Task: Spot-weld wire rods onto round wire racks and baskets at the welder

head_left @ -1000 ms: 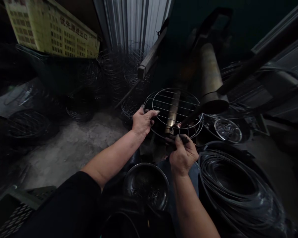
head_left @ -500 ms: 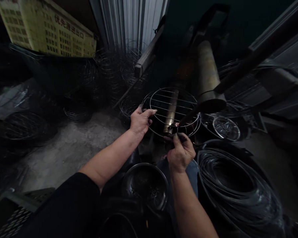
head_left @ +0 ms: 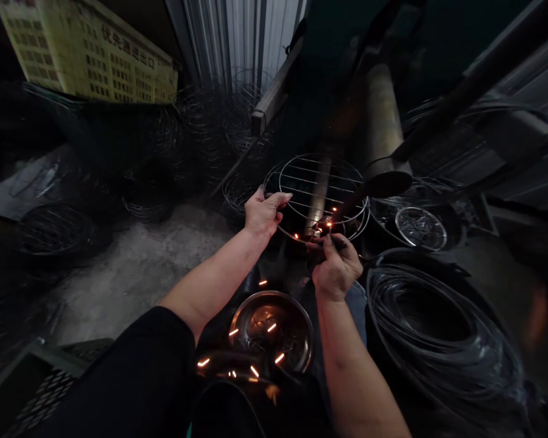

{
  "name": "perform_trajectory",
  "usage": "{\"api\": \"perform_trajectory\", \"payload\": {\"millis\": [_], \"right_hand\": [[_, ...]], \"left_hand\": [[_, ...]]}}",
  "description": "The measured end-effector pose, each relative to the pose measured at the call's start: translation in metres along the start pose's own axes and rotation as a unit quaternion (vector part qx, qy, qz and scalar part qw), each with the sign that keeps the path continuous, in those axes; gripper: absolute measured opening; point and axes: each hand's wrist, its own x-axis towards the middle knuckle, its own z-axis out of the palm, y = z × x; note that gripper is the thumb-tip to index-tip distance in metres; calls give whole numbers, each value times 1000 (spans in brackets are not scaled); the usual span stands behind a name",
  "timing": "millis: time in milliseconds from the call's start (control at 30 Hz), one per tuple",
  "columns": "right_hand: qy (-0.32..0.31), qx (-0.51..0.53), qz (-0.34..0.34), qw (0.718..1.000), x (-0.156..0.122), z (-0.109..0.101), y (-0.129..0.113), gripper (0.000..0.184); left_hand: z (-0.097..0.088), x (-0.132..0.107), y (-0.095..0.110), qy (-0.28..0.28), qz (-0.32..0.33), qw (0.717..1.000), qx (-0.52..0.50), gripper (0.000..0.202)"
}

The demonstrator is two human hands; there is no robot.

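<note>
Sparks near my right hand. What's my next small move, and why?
Probably hold the wire rack steady until the sparks fade: your left hand grips its edge, while sparks glow close to your right hand and others show around the metal bowl.

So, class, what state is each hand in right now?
Left hand: closed, holding the wire rack.
Right hand: closed on a dark object, identity unclear.

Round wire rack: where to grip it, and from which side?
Probably the left part of the wire rack's outer ring, pinched between thumb and fingers from the near left, as the left hand does now. The round rim is thin wire, suiting a pinch, and sparks show by the near right edge, so left seems safer.
</note>
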Motion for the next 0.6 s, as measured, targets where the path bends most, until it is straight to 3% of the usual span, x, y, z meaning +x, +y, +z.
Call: {"api": "perform_trajectory", "payload": {"millis": [100, 233, 300, 400, 500, 600], "right_hand": [[-8, 6, 26, 1000, 3, -8, -11, 39], [33, 3, 35, 999, 4, -39, -27, 39], [41, -22, 21, 999, 1, -54, -29, 37], [-30, -96, 33, 994, -6, -63, -24, 36], [-89, -152, 18, 984, -5, -57, -18, 38], [-124, -188, 10, 974, 5, -46, -17, 43]], "left_hand": [[-2, 1, 1, 1, -16, 1000, 10, 46], [-13, 5, 6, -4, -48, 998, 33, 83], [-21, 7, 6, 4, -48, 999, 25, 90], [-30, 3, -3, -14, -52, 998, -20, 72], [-35, -13, -24, -53, -91, 992, -66, 49], [-33, -35, -48, -97, -139, 980, -101, 50]]}}
